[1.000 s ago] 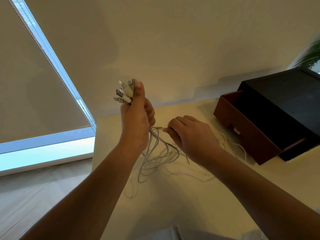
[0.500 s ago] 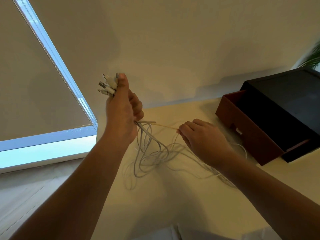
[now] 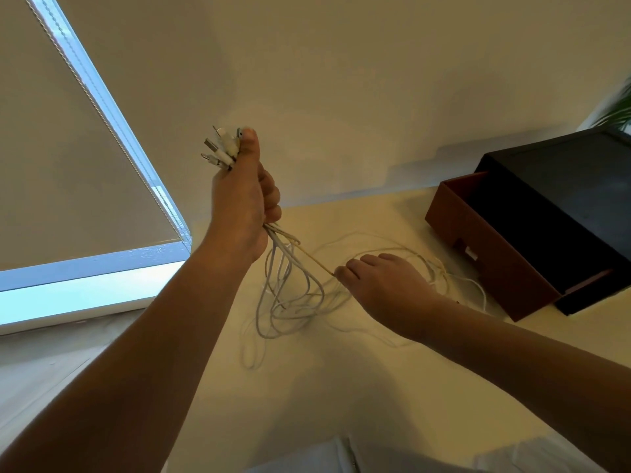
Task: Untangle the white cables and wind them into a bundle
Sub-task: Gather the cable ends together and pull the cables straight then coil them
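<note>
Head view — forward, downward; close above table (image 3: 341, 387)

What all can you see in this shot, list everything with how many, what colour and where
white cables: several, exact count unclear, white; upper ends gathered in the left hand, the rest hanging in tangled loops onto the table
cable plugs: several, white with metal tips; sticking out above the left hand
table: one, cream; under the cables
box: one, black with a reddish-brown drawer pulled open; on the table at the right
window blind: one, beige; at the left
plant: one, green; partly seen at the far right edge
left hand: one, raised, closed around the cable ends
right hand: one, lower, pinching a single strand pulled taut from the left hand
</note>
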### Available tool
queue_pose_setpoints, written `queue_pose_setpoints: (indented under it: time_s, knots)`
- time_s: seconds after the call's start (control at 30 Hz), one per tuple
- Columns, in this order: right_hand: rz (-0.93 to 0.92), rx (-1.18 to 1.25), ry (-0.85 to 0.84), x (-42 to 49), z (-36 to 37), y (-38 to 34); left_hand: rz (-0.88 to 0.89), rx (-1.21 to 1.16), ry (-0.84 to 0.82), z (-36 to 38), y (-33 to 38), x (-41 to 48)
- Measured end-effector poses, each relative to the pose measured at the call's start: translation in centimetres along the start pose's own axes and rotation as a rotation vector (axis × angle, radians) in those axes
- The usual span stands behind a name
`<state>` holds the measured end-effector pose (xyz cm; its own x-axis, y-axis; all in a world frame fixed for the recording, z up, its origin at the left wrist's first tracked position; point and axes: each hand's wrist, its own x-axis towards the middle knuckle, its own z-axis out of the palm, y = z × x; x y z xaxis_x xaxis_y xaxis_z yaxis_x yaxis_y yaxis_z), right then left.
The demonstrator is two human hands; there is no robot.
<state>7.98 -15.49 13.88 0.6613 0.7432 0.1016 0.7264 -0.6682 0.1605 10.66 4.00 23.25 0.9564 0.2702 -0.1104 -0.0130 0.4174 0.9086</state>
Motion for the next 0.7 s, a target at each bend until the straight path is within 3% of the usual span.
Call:
queue_pose_setpoints:
  time_s: [0.47,0.7]
  knots:
    - [0.095,0.085,-0.004,-2.4,0.6,1.7,0.052,-0.013,0.071,-1.1,2.5,0.6]
    - [0.414,0.457,0.076,-2.4,0.4,2.5,0.022,0.008,0.054,-2.2,1.9,0.1]
